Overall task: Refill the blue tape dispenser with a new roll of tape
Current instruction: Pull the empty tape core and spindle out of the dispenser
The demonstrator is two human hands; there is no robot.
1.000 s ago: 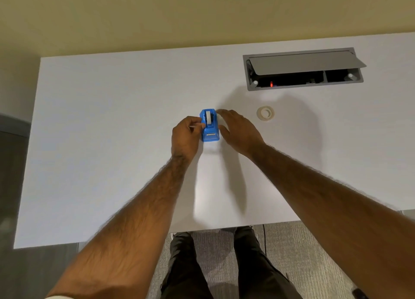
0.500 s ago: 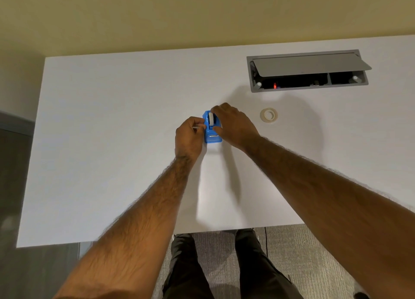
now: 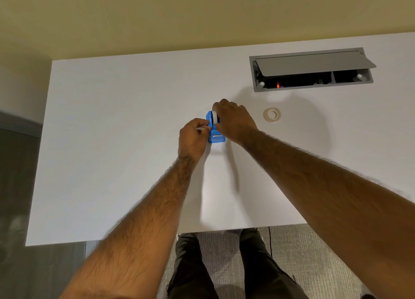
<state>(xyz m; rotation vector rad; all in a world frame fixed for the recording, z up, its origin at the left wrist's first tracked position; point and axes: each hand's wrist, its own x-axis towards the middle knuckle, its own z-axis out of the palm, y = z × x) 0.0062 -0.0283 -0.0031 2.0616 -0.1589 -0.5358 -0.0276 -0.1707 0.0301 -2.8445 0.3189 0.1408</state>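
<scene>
- The tape dispenser (image 3: 215, 134) is a small, glossy blue plastic block that stands near the middle of the white table (image 3: 112, 141), its cutter end toward the person; a small metal strip shows on its near sloped face.
- A white roll (image 3: 214, 117) sits upright in the slot at the dispenser's far end; only a narrow curved part of it shows beside the fingers of the right hand.
- The right hand (image 3: 234, 121) arches over the far end of the dispenser from the right, wrist low and knuckles raised; its fingers are curled together and close on the white roll from above.
- The left hand (image 3: 193, 138) rests against the left side of the dispenser, its back up, the fingers bent inward and pressed against the blue side; a thin pale sliver (image 3: 200, 129) shows at the fingers, but what it is cannot be told.
- Both forearms are bare and reach in from the near edge of the table.
- A second roll of tape (image 3: 272, 114), a clear to yellowish ring with a white core, lies flat on the table to the right of the right hand, apart from it.
- The table top is smooth and matte. At its far right a grey rectangular cable box (image 3: 311, 70) is set into it, the flat lid tilted open over a dark inside with a small red light.
</scene>
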